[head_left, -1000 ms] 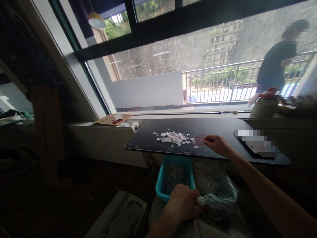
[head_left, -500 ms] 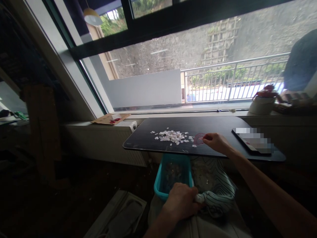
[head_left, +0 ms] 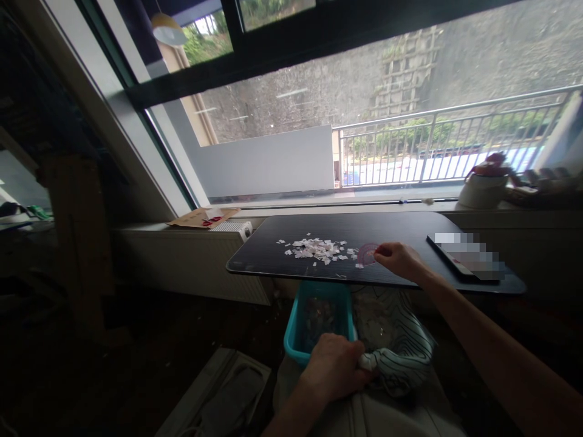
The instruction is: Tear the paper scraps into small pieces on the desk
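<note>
My right hand (head_left: 398,258) is pinched on a reddish see-through protractor (head_left: 367,255), just over the dark tabletop (head_left: 392,227). Left of the protractor lies a loose heap of small white paper scraps (head_left: 319,249), with a few strays around it. Low in the view, my left hand (head_left: 334,367) is closed on the gathered edge of a pale bag with dark wavy stripes (head_left: 410,358). It also lies against the near right corner of a turquoise basket (head_left: 291,340). Scraps show dimly inside both the basket and the bag; my left fingertips are partly hidden.
A dark flat device (head_left: 460,261), partly blurred out, lies at the table's right end. Brown paper with something red (head_left: 200,217) rests on the ledge at left, by a white radiator (head_left: 204,261). A white pot (head_left: 483,188) stands on the windowsill.
My right hand and the protractor have shifted very slightly right. My left hand stays where it was. A dark shape at the window's right edge is gone.
</note>
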Available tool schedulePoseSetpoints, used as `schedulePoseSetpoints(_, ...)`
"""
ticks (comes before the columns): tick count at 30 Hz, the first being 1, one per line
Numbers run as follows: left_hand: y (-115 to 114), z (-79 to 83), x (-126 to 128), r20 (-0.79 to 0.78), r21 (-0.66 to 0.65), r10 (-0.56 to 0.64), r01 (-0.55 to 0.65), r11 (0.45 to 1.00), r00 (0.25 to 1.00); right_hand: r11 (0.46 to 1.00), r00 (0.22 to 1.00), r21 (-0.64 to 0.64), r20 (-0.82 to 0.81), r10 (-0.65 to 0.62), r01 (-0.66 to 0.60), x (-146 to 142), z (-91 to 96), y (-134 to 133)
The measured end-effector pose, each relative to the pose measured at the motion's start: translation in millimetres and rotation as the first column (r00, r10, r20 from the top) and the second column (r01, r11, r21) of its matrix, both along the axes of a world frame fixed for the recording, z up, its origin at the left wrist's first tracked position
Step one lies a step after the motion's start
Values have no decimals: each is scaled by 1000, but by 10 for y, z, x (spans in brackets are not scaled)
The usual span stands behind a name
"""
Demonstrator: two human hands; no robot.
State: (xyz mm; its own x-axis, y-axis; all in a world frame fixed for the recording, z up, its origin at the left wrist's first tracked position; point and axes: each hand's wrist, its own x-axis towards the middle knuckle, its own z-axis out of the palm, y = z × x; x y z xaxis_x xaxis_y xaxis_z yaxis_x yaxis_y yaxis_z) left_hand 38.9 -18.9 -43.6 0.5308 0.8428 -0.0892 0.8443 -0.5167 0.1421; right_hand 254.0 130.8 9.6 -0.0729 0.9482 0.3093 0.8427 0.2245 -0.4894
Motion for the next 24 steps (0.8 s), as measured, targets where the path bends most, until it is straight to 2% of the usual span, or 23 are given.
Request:
schedulePoseSetpoints(6, -1, -9, -2, 12, 5, -1, 1, 1000, 1000, 999, 999, 4, 11, -44, 44, 10, 48, -45)
schedulePoseSetpoints(12, 5, -5, -2, 8, 24, -1, 1, 1000, 1000, 999, 996, -40, -88, 25, -29, 35, 18, -5)
schedulePoseSetpoints(19, 4, -35, -3, 6, 29, 2, -2, 1000, 1000, 998, 996, -29, -72, -59, 57, 142, 4, 42)
schedulePoseSetpoints(24, 28, -28, -12, -9, 41, -21, 22, 999, 1000, 999, 998, -41, -65, -10, 7, 107, -18, 51)
